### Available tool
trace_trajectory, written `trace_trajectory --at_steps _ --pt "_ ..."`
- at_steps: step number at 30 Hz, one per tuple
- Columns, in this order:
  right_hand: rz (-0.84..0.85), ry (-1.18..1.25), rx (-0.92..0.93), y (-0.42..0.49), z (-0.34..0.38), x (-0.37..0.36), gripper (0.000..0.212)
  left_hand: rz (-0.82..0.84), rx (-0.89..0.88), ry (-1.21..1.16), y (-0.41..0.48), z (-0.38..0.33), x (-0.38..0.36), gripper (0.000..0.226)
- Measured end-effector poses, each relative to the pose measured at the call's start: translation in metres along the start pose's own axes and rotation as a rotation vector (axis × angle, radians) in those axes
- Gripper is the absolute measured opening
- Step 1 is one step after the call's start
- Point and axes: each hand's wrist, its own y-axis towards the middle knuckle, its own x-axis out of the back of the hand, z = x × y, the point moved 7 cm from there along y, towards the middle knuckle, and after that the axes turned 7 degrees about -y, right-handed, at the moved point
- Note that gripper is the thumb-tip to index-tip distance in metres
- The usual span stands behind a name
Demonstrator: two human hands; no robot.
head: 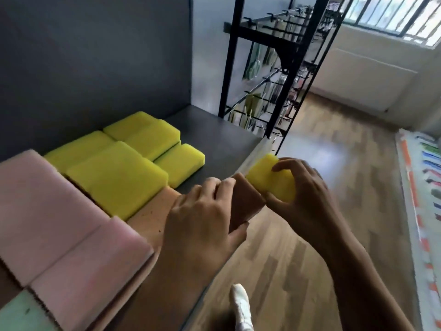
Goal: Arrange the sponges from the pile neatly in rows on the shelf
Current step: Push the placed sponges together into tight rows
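My left hand (202, 220) grips a brown-orange sponge (245, 204) at the front edge of the grey shelf (214, 137). Right beside it, my right hand (303, 194) holds a yellow sponge (269, 180), thumb on top; the two sponges touch. Several yellow sponges (119, 173) lie in rows further back on the shelf. Pink sponges (47, 211) lie in rows at the left, an orange sponge (152, 211) lies between them and my left hand, and a green sponge (19, 314) shows at the bottom left corner.
A dark back wall (95, 56) closes the shelf behind. A black wire rack (281, 68) with hanging goods stands beyond the shelf's right end. Wooden floor (334, 163) lies below, with my white shoe (241, 306) and a display of coloured items (427, 187) at the right.
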Motion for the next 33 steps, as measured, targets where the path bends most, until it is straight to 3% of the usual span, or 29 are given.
trace_trajectory --at_steps 15,25,33 --pt "0.138 0.185 0.345 0.201 -0.056 -0.062 0.055 -0.126 0.366 0.093 0.152 0.036 -0.056 0.068" --pt "0.172 0.267 0.466 0.244 -0.062 -0.079 0.053 -0.090 0.440 0.188 0.187 0.039 -0.081 0.068" --pt "0.220 0.335 0.551 0.245 -0.027 -0.070 0.051 -0.112 0.499 0.108 0.167 0.038 -0.053 0.095"
